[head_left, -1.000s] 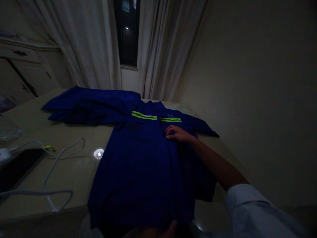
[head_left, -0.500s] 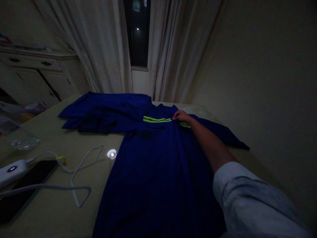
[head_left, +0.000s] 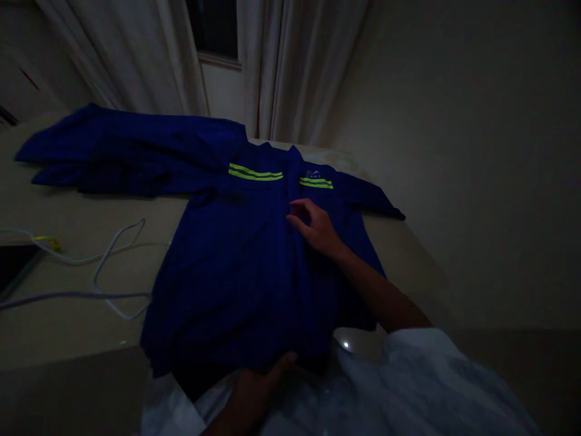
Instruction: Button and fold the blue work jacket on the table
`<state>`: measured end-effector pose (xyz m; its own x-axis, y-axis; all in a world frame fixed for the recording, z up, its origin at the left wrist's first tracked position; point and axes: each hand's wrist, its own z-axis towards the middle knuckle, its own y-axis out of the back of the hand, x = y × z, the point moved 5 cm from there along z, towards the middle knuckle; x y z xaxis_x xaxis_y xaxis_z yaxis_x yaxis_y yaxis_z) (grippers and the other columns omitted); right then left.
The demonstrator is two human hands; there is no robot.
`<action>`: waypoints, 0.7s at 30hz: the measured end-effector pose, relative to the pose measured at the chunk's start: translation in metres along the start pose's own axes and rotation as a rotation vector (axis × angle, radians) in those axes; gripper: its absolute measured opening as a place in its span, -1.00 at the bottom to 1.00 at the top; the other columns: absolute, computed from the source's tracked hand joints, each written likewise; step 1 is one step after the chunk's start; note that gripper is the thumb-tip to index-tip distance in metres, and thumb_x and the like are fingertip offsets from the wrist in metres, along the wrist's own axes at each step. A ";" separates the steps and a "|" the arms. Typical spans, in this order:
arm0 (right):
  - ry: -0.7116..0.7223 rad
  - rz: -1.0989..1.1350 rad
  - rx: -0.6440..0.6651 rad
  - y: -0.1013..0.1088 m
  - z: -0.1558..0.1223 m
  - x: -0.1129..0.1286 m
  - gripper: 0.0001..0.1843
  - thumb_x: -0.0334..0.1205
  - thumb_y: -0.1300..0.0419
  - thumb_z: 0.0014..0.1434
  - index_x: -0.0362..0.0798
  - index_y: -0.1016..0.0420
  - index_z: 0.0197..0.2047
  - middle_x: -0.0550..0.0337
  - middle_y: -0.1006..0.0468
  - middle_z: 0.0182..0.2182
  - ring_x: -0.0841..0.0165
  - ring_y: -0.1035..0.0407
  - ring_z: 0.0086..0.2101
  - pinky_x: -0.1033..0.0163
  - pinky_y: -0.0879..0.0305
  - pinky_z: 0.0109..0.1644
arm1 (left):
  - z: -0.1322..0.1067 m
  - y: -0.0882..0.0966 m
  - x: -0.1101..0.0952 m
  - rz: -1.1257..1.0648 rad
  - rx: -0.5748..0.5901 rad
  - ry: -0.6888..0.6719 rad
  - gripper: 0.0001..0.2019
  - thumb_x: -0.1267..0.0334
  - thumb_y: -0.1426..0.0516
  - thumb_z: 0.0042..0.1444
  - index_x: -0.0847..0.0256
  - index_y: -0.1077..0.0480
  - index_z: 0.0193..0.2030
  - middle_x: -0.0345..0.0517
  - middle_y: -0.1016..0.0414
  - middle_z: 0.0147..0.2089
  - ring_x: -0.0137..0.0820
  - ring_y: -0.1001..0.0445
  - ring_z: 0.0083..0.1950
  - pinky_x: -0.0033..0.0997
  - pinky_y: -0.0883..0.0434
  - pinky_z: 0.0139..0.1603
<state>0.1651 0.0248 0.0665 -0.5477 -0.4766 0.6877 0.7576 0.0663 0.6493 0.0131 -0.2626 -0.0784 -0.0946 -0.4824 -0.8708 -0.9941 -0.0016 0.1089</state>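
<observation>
A dark blue work jacket (head_left: 227, 254) with yellow-green reflective strips across the chest lies spread on the table, its collar at the far end. Over the front placket, below the chest strips, my right hand (head_left: 318, 227) is open, with thumb and forefinger apart and nothing visible between them. My left hand (head_left: 261, 384) is at the near hem, close to my body. Its thumb lies over the cloth edge, and the other fingers are hidden in the dark, apparently under the hem.
On the table (head_left: 82, 212) at the left lie a white cable (head_left: 106, 260) with a yellow tie and a dark phone (head_left: 16, 263). Curtains (head_left: 299, 72) hang behind the far edge, and a wall (head_left: 454, 151) rises at the right.
My right hand has drawn back from the chest strip toward me, its fingers parting. My left hand has come into view at the hem. The view has tilted down and shifted right.
</observation>
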 end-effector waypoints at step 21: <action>-0.452 0.466 -0.381 -0.049 -0.288 0.055 -0.78 -0.11 -0.42 0.19 0.06 -0.59 -0.11 0.14 -0.68 -0.24 0.24 -0.61 -0.22 0.17 -0.57 -0.14 | -0.013 -0.001 -0.031 0.071 -0.064 -0.322 -0.55 -0.16 -0.29 0.11 0.27 -0.63 -0.40 -0.06 -0.66 -0.42 -0.25 -0.59 -0.36 -0.40 -0.47 -0.32</action>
<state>0.1999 -0.2568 -0.0207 -0.1702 -0.0613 0.9835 0.9721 -0.1739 0.1574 0.0172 -0.2587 -0.0452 -0.1858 -0.1815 -0.9657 -0.9799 -0.0381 0.1957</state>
